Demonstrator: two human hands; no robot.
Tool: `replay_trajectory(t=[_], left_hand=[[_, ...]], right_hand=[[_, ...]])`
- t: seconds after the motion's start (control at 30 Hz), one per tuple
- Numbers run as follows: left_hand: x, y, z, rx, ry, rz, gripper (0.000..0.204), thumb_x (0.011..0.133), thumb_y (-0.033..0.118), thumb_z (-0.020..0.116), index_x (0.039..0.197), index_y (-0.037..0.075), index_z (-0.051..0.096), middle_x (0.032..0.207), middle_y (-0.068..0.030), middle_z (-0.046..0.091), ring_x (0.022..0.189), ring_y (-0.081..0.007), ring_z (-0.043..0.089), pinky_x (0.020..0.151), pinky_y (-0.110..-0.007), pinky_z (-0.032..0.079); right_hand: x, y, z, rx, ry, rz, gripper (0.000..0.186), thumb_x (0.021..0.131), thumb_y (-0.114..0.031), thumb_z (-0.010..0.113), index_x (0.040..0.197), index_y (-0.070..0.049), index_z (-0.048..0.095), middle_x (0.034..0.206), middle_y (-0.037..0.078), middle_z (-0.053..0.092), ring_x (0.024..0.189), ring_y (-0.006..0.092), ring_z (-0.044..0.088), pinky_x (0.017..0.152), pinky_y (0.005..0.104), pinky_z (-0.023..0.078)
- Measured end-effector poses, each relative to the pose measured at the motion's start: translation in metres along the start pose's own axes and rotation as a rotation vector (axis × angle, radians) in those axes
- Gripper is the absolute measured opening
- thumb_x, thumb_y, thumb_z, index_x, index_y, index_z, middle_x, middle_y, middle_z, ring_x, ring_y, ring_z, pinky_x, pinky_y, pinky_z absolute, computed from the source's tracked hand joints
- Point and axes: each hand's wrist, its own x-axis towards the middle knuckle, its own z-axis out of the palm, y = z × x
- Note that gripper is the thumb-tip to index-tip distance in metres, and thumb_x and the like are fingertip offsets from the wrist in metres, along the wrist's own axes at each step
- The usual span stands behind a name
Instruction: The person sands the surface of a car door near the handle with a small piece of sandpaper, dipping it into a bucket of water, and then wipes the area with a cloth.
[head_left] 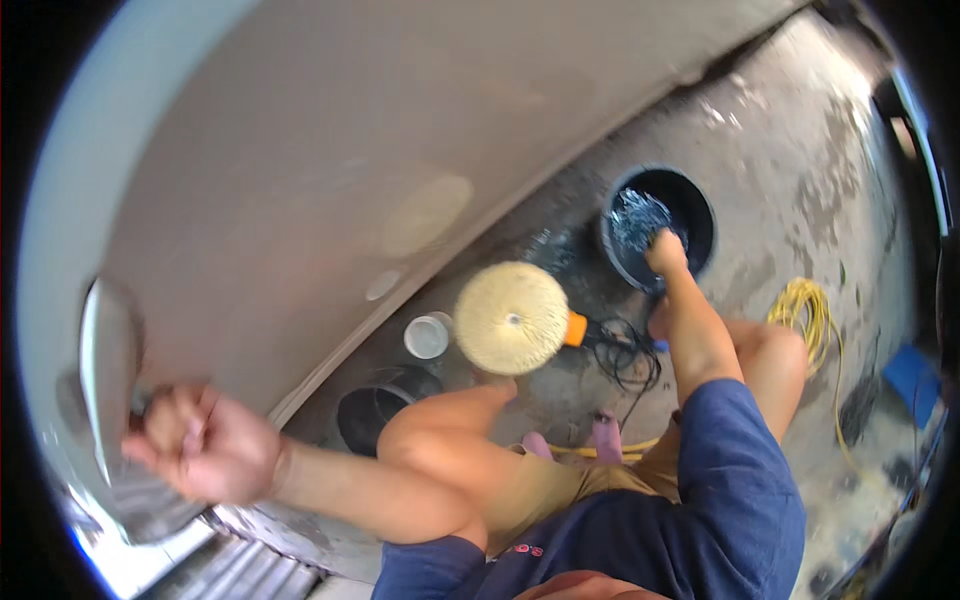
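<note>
My right hand [667,252] reaches down into a black bucket [708,215], its fingers closed on something I cannot make out. Beside the knuckles, bluish-white streaks like splashing water [638,218] show inside the bucket. Out to the left, my left hand [205,440] has curled fingers, next to a light curved trim piece [92,370] on a large beige vehicle panel [300,180]. A small dark patch shows at its fingers; whether it is held is hidden. Between my knees and the panel sits a polisher with a round cream pad [510,318] and an orange-and-black body [577,329].
A white tub [427,337] and a second black bucket [362,418] stand by the panel's lower edge. The polisher's black cord [632,365] lies coiled on wet concrete [760,180]. To the right are a yellow hose or cable coil [808,310] and a blue object [912,383].
</note>
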Motion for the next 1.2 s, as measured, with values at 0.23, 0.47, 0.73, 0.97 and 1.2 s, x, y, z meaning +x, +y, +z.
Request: replay_trajectory(t=[0.23,0.47,0.73,0.97,1.2], left_hand=[[-0.012,-0.028,0.03,-0.069,0.117,0.029,0.036,0.113,0.032,0.043,0.123,0.003,0.061,0.062,0.0057,0.025,0.056,-0.0084,0.03,0.055,-0.026,0.036],[-0.015,-0.034,0.031,-0.036,0.096,0.01,0.037,0.112,0.032,0.047,0.126,0.001,0.062,0.063,0.0062,0.026,0.058,-0.0078,0.031,0.057,-0.025,0.034],[-0.007,-0.03,0.052,-0.054,0.18,0.003,0.036,0.11,0.033,0.051,0.095,0.001,0.06,0.057,0.0033,0.028,0.049,-0.0114,0.037,0.051,-0.03,0.038],[-0.009,-0.031,0.047,-0.081,0.166,-0.001,0.035,0.108,0.03,0.055,0.096,-0.002,0.061,0.056,0.0028,0.031,0.048,-0.0117,0.039,0.051,-0.03,0.037],[-0.008,-0.029,0.048,-0.101,0.2,-0.009,0.036,0.108,0.031,0.056,0.097,-0.003,0.062,0.055,0.003,0.031,0.048,-0.0117,0.039,0.05,-0.03,0.037]], right_hand=[[-0.023,-0.007,-0.036,0.046,0.171,0.0,0.025,0.082,-0.018,0.077,0.096,0.003,0.071,0.102,0.028,0.072,0.101,0.0454,0.07,0.088,0.0493,0.057],[-0.18,-0.221,-0.218,0.649,0.536,-0.773,0.015,0.089,-0.011,0.071,0.087,0.004,0.067,0.069,0.014,0.067,0.058,0.0186,0.062,0.059,0.0337,0.048],[-0.275,-0.342,-0.314,0.569,0.859,-1.434,0.01,0.093,-0.007,0.077,0.092,0.002,0.073,0.083,0.0,0.072,0.072,0.0051,0.063,0.065,0.0217,0.05],[-0.298,-0.364,-0.312,0.762,0.783,-1.326,0.011,0.091,-0.007,0.078,0.091,0.003,0.074,0.082,0.001,0.072,0.072,0.0056,0.064,0.064,0.022,0.049],[-0.304,-0.365,-0.311,0.737,0.746,-1.239,0.011,0.09,-0.006,0.077,0.088,0.004,0.073,0.079,0.0,0.07,0.07,0.0049,0.062,0.062,0.0218,0.048]])
